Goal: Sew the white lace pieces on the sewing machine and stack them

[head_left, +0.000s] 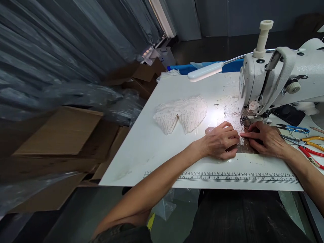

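Note:
A strip of white lace [238, 130] lies under the needle area of a white sewing machine [253, 81]. My left hand [222, 140] rests at the left of this lace, its fingers curled and closed on the lace edge. From the right, my right hand [268, 139] reaches in below the presser foot [243, 120]; its index finger stretches to the lace edge and meets the left fingertips, with the thumb lower down. Part of the lace is hidden beneath my fingers. Further left on the table sits a gathered white lace piece [181, 113] with a notch in its lower edge.
A lamp [205, 72] lights the white table [152, 148], which has a printed ruler [227, 177] along its front edge. At the right lie blue-handled scissors [295, 129], yellow-handled pliers [314, 139], a red-handled tool [310, 156] and a black phone-like object [288, 114]. Cardboard boxes [60, 135] stand left.

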`<action>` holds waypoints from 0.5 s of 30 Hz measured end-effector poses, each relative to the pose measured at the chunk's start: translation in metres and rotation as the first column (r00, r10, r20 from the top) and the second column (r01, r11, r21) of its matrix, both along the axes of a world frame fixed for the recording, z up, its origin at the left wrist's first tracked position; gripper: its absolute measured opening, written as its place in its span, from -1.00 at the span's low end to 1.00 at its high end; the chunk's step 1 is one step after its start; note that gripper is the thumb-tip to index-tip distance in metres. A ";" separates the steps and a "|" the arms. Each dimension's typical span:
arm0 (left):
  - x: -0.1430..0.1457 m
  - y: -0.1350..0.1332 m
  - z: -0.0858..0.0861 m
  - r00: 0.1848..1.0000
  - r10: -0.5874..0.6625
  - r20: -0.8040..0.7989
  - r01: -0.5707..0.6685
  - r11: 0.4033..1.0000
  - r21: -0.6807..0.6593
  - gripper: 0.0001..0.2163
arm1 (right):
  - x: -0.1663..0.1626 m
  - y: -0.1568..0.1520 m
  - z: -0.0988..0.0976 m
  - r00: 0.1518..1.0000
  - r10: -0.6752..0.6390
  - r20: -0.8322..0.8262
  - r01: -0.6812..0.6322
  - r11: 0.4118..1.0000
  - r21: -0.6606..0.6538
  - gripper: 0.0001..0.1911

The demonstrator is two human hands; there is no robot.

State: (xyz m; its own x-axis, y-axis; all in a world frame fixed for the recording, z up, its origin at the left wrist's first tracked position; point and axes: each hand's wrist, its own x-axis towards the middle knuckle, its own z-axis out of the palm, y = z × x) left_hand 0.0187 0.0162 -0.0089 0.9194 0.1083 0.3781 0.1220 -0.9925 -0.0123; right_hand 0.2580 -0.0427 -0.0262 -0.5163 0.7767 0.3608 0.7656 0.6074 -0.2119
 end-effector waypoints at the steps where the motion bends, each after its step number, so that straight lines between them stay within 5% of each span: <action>1: 0.001 0.002 0.002 0.999 -0.013 -0.036 0.012 1.000 -0.018 -0.79 | -0.001 0.000 0.001 1.000 0.007 0.010 -0.007 1.000 -0.004 -0.65; 7: 0.005 0.009 0.007 0.988 -0.024 -0.151 0.009 0.995 -0.101 -0.78 | -0.002 -0.001 -0.002 0.998 -0.040 0.050 0.040 0.999 0.005 -0.66; 15: -0.001 0.000 0.005 0.990 0.061 -0.130 -0.064 0.998 -0.016 -0.75 | -0.002 0.000 -0.004 0.985 -0.098 0.144 0.099 0.995 0.003 -0.62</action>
